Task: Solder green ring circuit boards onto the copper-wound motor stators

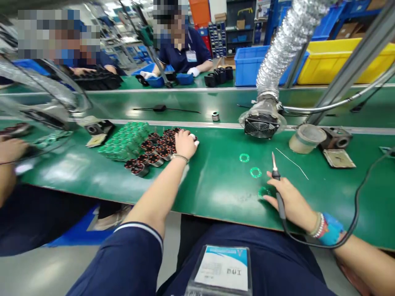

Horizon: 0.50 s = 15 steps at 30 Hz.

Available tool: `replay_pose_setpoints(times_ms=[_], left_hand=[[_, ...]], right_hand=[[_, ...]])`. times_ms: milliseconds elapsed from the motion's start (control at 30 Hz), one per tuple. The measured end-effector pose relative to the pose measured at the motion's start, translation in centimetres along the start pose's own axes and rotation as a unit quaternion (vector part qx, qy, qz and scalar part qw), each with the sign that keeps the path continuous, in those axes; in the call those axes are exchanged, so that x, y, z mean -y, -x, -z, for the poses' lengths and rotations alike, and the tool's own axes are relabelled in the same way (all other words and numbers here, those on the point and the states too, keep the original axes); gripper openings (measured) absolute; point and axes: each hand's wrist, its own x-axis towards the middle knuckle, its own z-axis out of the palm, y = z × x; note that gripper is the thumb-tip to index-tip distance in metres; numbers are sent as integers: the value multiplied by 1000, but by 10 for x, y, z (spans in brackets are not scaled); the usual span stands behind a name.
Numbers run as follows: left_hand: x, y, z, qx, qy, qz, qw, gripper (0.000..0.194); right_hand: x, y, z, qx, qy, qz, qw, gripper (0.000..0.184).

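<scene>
My left hand [185, 144] is at the right end of a cluster of copper-wound motor stators [156, 158]. White covers show on its fingertips. Its fingers curl over a stator at the edge, which they mostly hide. My right hand [291, 201] holds a soldering iron [280, 201], tip pointing up and away from me, cable trailing over the wrist. Just beside my right thumb and fingertips lies a green ring-shaped circuit board [263, 193]. Two similar boards, one nearer [255, 172] and one farther [244, 158], lie flat beyond it.
Stacked green circuit boards [125, 142] adjoin the stators. A thin solder wire [293, 163] lies right of the iron. Behind stand a fume extractor fan [261, 123], a round tub [307, 139] and a soldering stand with sponge [338, 156]. Co-workers sit opposite and at left.
</scene>
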Motion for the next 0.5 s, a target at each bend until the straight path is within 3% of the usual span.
replay_pose_setpoints(times_ms=[133, 200, 267, 333, 500], left_hand=[[-15, 30, 2, 84, 116, -132, 981, 15], [-30, 60, 9, 122, 201, -191, 953, 14], [-48, 94, 17, 149, 262, -224, 927, 11], [-63, 126, 23, 161, 304, -206, 916, 15], [-71, 171, 24, 204, 371, -143, 895, 70]], right_hand=[[-16, 16, 50, 76, -25, 36, 996, 27], [-20, 23, 58, 120, -38, 48, 991, 29], [-21, 24, 49, 134, -59, 56, 988, 29], [-17, 21, 28, 119, -92, 62, 987, 27], [0, 11, -24, 47, -130, 28, 990, 27]])
